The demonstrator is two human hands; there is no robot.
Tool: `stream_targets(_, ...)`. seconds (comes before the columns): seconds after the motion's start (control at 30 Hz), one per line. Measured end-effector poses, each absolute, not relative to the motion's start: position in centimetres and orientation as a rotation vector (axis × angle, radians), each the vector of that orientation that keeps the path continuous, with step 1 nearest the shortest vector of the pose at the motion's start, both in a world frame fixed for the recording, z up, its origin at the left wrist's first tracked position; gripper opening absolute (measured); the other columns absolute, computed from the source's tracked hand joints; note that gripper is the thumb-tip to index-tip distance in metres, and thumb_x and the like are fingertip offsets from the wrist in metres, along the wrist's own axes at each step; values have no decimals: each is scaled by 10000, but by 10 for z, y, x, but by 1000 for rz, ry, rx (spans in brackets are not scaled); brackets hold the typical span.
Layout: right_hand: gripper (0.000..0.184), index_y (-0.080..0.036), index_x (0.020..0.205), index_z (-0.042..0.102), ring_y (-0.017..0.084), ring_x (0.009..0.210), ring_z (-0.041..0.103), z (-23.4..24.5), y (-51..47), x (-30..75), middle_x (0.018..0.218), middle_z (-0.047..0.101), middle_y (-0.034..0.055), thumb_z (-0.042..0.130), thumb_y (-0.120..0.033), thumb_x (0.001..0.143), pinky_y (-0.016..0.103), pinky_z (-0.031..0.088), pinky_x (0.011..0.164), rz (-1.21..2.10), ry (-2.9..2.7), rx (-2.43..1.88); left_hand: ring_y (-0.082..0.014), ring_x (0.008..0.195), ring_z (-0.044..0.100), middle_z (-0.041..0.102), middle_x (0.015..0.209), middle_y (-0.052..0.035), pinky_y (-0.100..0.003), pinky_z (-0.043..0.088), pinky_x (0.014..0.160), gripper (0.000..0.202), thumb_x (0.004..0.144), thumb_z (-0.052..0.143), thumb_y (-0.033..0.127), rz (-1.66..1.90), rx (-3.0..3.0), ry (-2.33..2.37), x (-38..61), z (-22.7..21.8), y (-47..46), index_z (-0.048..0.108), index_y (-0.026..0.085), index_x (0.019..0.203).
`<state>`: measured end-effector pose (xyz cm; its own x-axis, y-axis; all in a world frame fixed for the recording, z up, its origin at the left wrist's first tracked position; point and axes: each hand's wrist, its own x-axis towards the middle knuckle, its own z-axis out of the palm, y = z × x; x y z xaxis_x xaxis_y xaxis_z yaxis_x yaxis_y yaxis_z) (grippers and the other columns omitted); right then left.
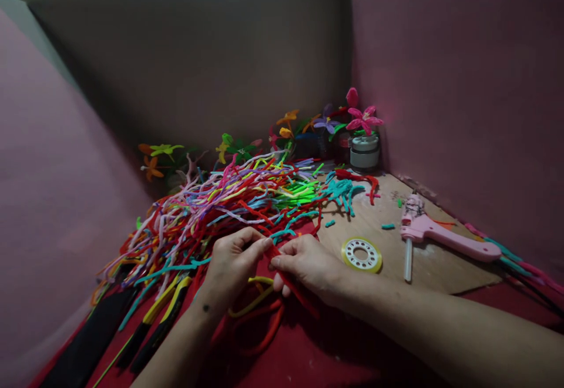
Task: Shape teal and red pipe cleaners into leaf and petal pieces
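Note:
Both hands meet at the middle of the view, pinching a red pipe cleaner [274,253] between thumbs and fingers. My left hand [235,258] is closed on its upper end. My right hand [304,264] grips it just beside, and a red length runs down below that palm. Under the hands, a yellow pipe cleaner [253,304] and a red looped pipe cleaner [269,335] lie on the red cloth [317,353]. A big heap of many-coloured pipe cleaners [220,200] spreads just beyond my left hand. How the held piece is bent is partly hidden by fingers.
Yellow-black pliers [161,311] lie at the left by a black flat object [88,341]. On a wooden board [432,270] at the right are a tape roll [361,255] and a pink glue gun [449,238]. Pipe-cleaner flowers [363,120] stand at the back wall.

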<state>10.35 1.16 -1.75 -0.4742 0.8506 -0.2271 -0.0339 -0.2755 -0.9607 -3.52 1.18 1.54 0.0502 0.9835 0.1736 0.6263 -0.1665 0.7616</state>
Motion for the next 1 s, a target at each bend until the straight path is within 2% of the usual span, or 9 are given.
stream_targets(0.1, 235, -140, 515, 512, 35, 299, 384, -20, 13, 104, 403, 514, -36, 465, -151, 745, 158, 266, 329, 1808, -1336, -1048, -64, 390, 352, 458, 431, 38, -178, 268, 380, 229, 685, 608, 352, 911, 1663, 1545, -37, 16, 15, 601, 136, 606)
stream_targets(0.27, 238, -144, 510, 485, 35, 325, 401, -22, 14, 102, 413, 505, -37, 466, -142, 747, 160, 282, 356, 1722, -1303, -1019, -54, 386, 374, 493, 451, 29, -171, 261, 385, 247, 713, 594, 364, 822, 1535, 1355, -37, 12, 15, 617, 124, 660)
stream_targets(0.37, 239, -147, 529, 491, 35, 321, 398, -20, 12, 103, 423, 516, -37, 480, -193, 763, 162, 276, 356, 1761, -1275, -1024, -56, 394, 367, 488, 444, 35, -174, 257, 385, 220, 685, 620, 340, 914, 1570, 1433, -35, 13, 13, 612, 131, 617)
stream_targets(0.53, 248, -147, 512, 516, 44, 295, 348, -24, 13, 102, 401, 505, -30, 470, -212, 747, 183, 243, 335, 1716, -1378, -1033, -70, 426, 402, 547, 513, 17, -180, 290, 399, 187, 667, 633, 329, 1010, 1606, 1504, -35, 14, 11, 635, 142, 660)
stream_targets(0.73, 233, -149, 536, 490, 40, 332, 393, -25, 13, 102, 421, 502, -37, 496, -241, 750, 167, 261, 359, 1723, -1301, -985, -63, 432, 393, 505, 506, 23, -184, 304, 425, 205, 700, 609, 331, 877, 1522, 1319, -36, 11, 13, 604, 129, 665)
stream_targets(0.83, 253, -139, 554, 516, 37, 343, 400, -24, 12, 103, 440, 513, -33, 505, -279, 765, 167, 284, 382, 1764, -1306, -950, -57, 431, 368, 474, 488, 35, -180, 273, 417, 200, 684, 629, 314, 893, 1508, 1382, -35, 13, 13, 586, 124, 636)
stream_targets(1.0, 189, -124, 614, 559, 46, 402, 472, -22, 11, 104, 516, 566, -17, 531, -251, 751, 169, 340, 435, 1808, -1233, -833, -53, 461, 366, 481, 518, 35, -176, 274, 431, 192, 693, 633, 305, 921, 1512, 1368, -38, 13, 13, 591, 124, 645)
